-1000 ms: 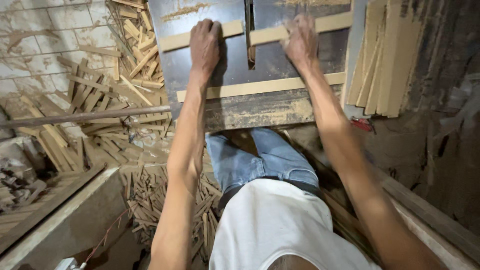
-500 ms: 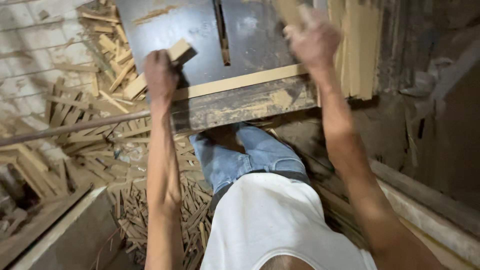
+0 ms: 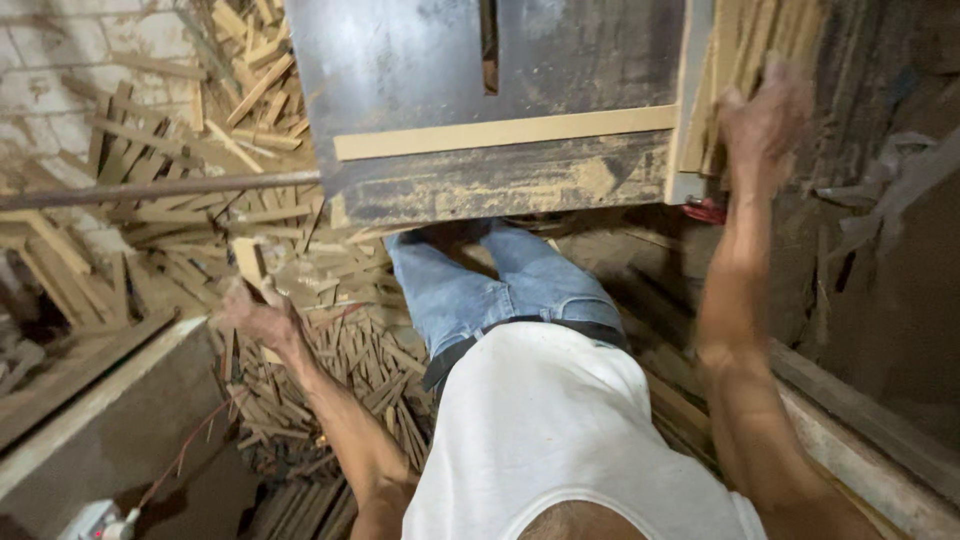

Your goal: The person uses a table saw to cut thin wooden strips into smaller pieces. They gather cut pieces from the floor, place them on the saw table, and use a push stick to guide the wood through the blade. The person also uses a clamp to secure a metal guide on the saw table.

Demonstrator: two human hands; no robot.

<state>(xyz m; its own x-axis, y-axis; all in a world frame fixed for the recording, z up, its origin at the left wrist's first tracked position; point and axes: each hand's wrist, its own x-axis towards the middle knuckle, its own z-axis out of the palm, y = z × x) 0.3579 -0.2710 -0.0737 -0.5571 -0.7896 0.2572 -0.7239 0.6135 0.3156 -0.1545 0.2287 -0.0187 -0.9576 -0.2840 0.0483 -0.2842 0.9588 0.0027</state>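
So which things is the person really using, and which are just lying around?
In use:
left hand holding a short wood piece
right hand on the stack of wood strips
saw table
long strip lying on it

Lying about:
scrap sticks on the floor
metal bar

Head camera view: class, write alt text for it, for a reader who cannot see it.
Seen from above, a person stands at a dusty saw table, the left hand holding a short wooden strip low over a heap of offcuts. The right hand reaches a stack of wooden slats beside the table.
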